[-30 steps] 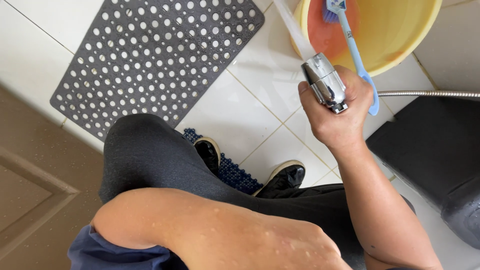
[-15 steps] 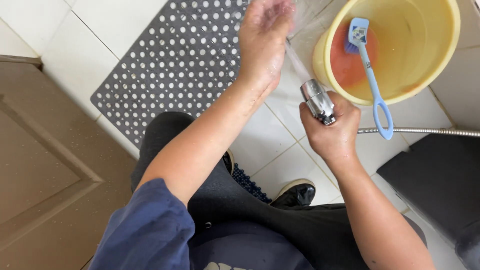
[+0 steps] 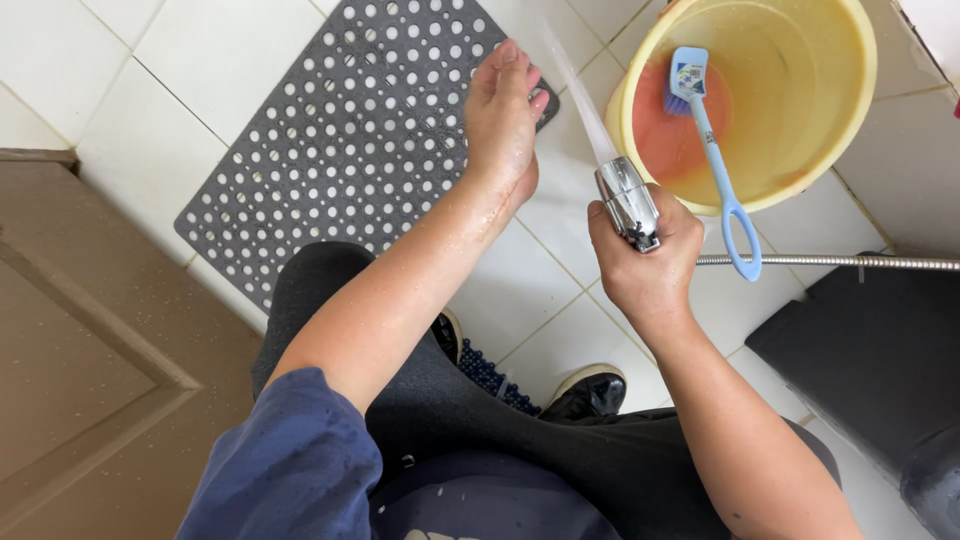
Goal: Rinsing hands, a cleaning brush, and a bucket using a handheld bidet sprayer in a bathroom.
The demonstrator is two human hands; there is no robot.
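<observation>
From the head view, we see our right hand (image 3: pixel 648 268) gripping one sprayer (image 3: pixel 627 203) beside one yellow bucket's (image 3: pixel 850 120) rim; our left hand (image 3: pixel 503 118) is open above one mat's (image 3: pixel 330 160) edge, bare tiles (image 3: pixel 200 50) around.

A blue long-handled plastic brush (image 3: pixel 708 130) is stood in the round yellow plastic bucket (image 3: pixel 845 110), right of the grey perforated rubber mat (image 3: pixel 340 150).

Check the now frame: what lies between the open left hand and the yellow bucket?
In the head view, only the sprayer's water jet over white floor tile separates the left hand from the yellow bucket.
</observation>
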